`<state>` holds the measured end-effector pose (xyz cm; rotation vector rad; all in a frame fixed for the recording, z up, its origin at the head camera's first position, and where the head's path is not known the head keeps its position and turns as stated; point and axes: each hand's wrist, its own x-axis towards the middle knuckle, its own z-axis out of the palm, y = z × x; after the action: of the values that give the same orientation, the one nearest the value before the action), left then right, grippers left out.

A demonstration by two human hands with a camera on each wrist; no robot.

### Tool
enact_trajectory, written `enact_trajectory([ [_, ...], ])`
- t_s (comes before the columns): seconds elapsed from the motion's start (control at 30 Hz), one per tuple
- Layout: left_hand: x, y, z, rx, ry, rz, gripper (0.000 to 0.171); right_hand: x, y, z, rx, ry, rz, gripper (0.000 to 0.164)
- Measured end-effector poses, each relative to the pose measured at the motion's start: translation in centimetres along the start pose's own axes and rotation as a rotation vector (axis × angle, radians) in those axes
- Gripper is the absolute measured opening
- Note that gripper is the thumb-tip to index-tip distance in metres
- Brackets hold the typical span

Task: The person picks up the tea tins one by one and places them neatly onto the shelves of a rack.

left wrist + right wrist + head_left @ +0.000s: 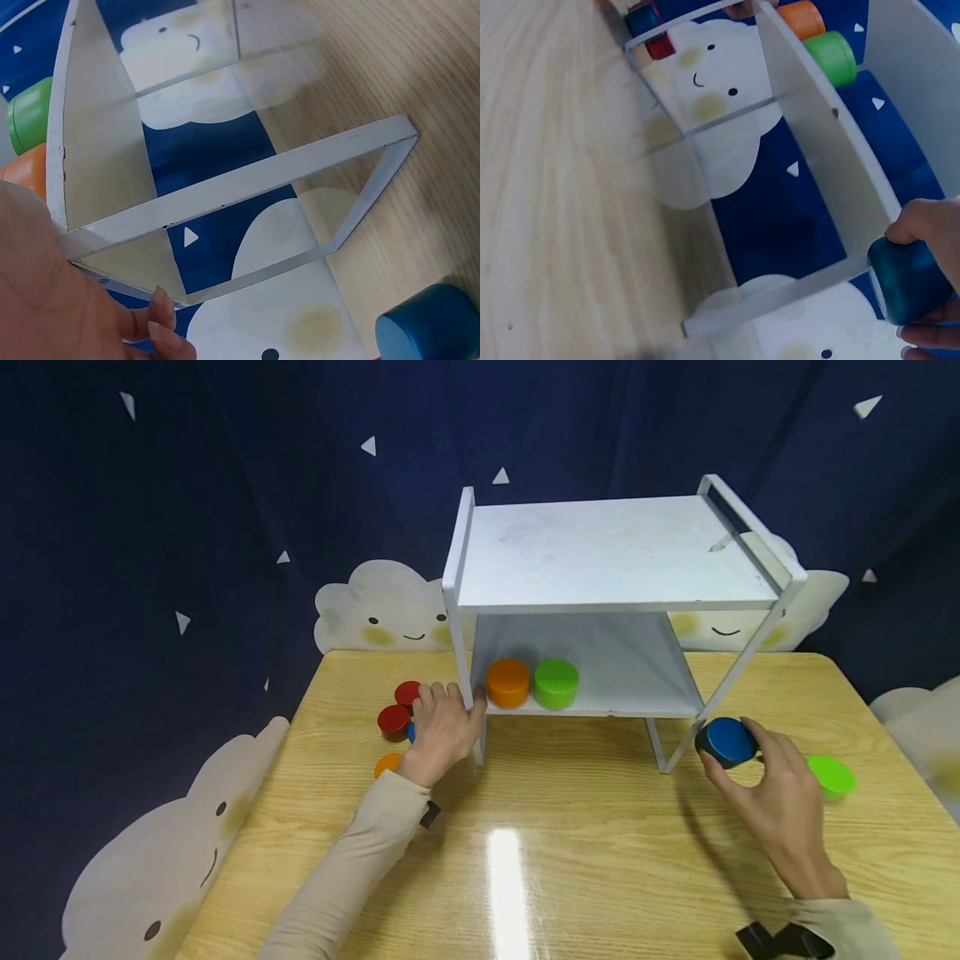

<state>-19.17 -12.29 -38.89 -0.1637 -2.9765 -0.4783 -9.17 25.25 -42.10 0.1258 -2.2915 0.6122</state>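
A white two-tier shelf (615, 556) stands on the table. My left hand (444, 732) grips its left side frame at the lower tier, thumb on the inner side and fingers outside. On that tier, close to the left hand, an orange cylinder block (508, 683) and a green cylinder block (557, 684) sit side by side. Beside the shelf's right leg, my right hand (783, 797) holds a blue cylinder block (731, 741) between thumb and fingers. The right wrist view shows this blue block (909, 283) close to the lower tier's right end.
Left of the shelf lie red blocks (393, 722), an orange block (387, 765) and a blue block (431, 326), partly hidden by the left hand in the head view. A light green block (831, 777) rests on the table (600, 860) right of the right hand. Dark blue curtain hangs behind.
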Motion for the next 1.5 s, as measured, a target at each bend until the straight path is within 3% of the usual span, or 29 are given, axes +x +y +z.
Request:
enact_trajectory([
  [0.33, -0.1, 0.1, 0.0, 0.014, 0.013, 0.008, 0.052, 0.9, -1.9, -0.3, 0.045, 0.004, -0.018, 0.063],
  [0.77, 0.1, 0.1, -0.1, 0.028, 0.022, 0.043, 0.051, 2.5, -4.5, 0.7, 0.129, 0.021, -0.111, 0.063],
  [1.17, 0.3, 0.4, -0.3, 0.022, 0.022, 0.043, 0.052, 3.6, -5.4, 1.4, 0.136, 0.039, -0.122, 0.062],
  [1.5, 0.0, 0.1, -0.1, -0.012, -0.001, 0.006, 0.053, 4.7, -6.3, 2.4, 0.146, 0.022, -0.136, 0.062],
])
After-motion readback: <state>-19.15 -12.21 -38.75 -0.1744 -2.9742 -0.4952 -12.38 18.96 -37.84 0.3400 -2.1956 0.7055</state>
